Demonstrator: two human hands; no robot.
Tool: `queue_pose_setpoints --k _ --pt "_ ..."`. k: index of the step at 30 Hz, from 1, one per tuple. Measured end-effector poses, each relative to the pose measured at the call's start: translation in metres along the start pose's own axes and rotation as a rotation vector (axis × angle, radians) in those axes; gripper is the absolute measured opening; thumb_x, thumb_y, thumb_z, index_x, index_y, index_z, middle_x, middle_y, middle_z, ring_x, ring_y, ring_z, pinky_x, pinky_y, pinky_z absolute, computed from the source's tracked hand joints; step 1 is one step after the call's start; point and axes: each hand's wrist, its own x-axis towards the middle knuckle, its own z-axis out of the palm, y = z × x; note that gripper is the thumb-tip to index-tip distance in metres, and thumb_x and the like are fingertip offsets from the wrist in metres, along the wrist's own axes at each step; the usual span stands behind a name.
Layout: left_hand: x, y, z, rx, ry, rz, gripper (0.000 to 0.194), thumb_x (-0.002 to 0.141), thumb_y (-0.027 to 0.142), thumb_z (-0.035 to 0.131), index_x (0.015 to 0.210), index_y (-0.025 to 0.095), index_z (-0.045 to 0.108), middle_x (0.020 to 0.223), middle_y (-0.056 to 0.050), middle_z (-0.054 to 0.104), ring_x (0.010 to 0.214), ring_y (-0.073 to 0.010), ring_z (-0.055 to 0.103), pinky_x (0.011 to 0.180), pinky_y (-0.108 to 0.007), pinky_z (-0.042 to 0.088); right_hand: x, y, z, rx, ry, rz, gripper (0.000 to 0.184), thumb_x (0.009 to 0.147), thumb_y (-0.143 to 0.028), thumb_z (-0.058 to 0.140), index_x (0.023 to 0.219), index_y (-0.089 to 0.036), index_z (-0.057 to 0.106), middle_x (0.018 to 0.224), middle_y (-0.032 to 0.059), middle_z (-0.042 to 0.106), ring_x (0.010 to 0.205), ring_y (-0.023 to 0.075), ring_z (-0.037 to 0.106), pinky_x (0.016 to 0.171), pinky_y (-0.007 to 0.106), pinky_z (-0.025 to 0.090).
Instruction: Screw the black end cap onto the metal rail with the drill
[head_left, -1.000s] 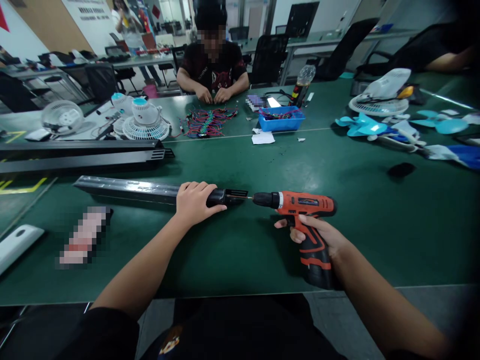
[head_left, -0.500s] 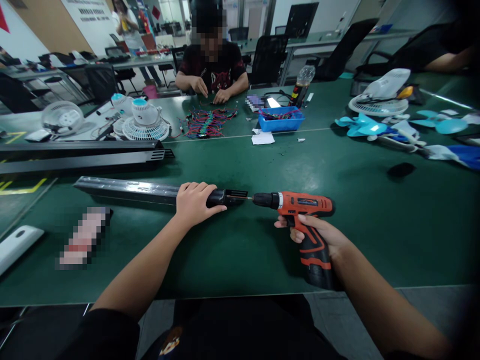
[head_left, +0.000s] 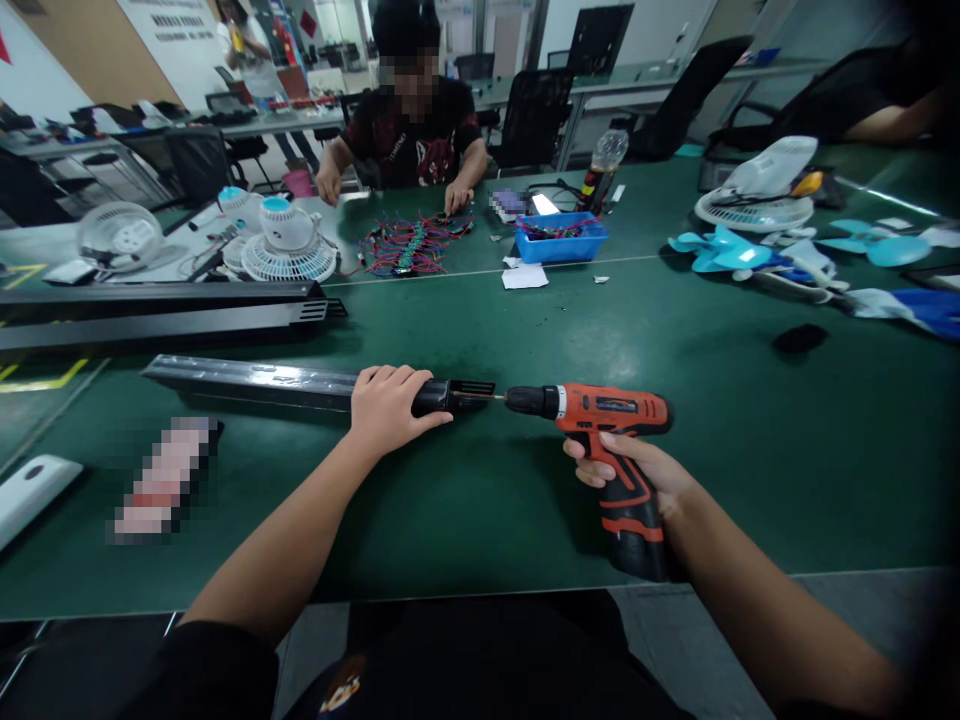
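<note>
My left hand grips a long black plastic housing near its right end, pressing it on the green table. A slotted end piece sticks out past my thumb. In my right hand is an orange and black cordless drill, fingers wrapped round its handle and index finger by the trigger. The drill lies level, its chuck pointing left. Its bit reaches the slotted end; whether it sits on a screw is too small to tell.
More black housings lie at the left, behind a phone and a white cover. Across the table a person handles wired boards. A blue box, a bottle and fan parts stand farther back.
The fingers of my right hand have shifted slightly on the drill's handle near the trigger. Drill and housing stay in place. Across the table, the person's hands have moved apart.
</note>
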Motion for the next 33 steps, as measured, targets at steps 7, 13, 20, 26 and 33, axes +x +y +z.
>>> queue_pose_setpoints --k 7,13,20,26,33 --pt "-0.0005 -0.0004 0.0004 -0.006 -0.002 0.001 0.060 0.087 0.078 0.065 0.117 0.026 0.071 0.106 -0.008 0.078 0.103 -0.0329 0.069 0.099 -0.049 0.042 -0.0008 0.0005 0.0012 0.006 0.009 0.012 0.032 0.078 -0.035 0.091 0.097 -0.017 0.073 0.087 0.0022 0.066 0.055 0.0068 0.043 0.057 0.022 0.051" --pt "-0.0006 -0.0001 0.0006 -0.012 -0.003 -0.006 0.059 0.086 0.078 0.066 0.118 0.029 0.071 0.106 -0.007 0.078 0.103 -0.0329 0.069 0.100 -0.049 0.042 -0.0007 0.0001 0.0034 -0.021 0.024 0.001 0.031 0.078 -0.037 0.091 0.094 -0.019 0.071 0.085 0.0018 0.062 0.055 0.0075 0.039 0.056 0.023 0.050" --pt "0.0004 0.0006 -0.0006 -0.017 -0.015 -0.006 0.061 0.086 0.078 0.065 0.117 0.026 0.072 0.105 -0.008 0.078 0.102 -0.0334 0.069 0.100 -0.050 0.042 -0.0009 0.0009 0.0039 -0.038 0.037 0.001 0.031 0.078 -0.039 0.090 0.092 -0.019 0.071 0.085 0.0018 0.061 0.055 0.0077 0.037 0.055 0.023 0.048" --pt "-0.0001 -0.0008 0.0009 0.002 -0.004 0.002 0.062 0.086 0.079 0.065 0.118 0.027 0.071 0.106 -0.008 0.078 0.103 -0.0330 0.069 0.099 -0.049 0.042 0.0001 0.0025 -0.0007 -0.071 0.037 0.010 0.028 0.083 -0.039 0.082 0.097 -0.019 0.070 0.092 0.0040 0.063 0.056 0.0095 0.037 0.054 0.026 0.047" --pt "0.0008 0.0004 -0.0002 -0.010 -0.014 -0.001 0.061 0.085 0.079 0.066 0.118 0.028 0.071 0.108 -0.008 0.078 0.104 -0.0335 0.069 0.099 -0.049 0.042 0.0002 0.0020 -0.0026 -0.101 0.017 0.003 0.031 0.082 -0.044 0.083 0.099 -0.021 0.070 0.094 0.0049 0.063 0.057 0.0101 0.038 0.053 0.026 0.046"
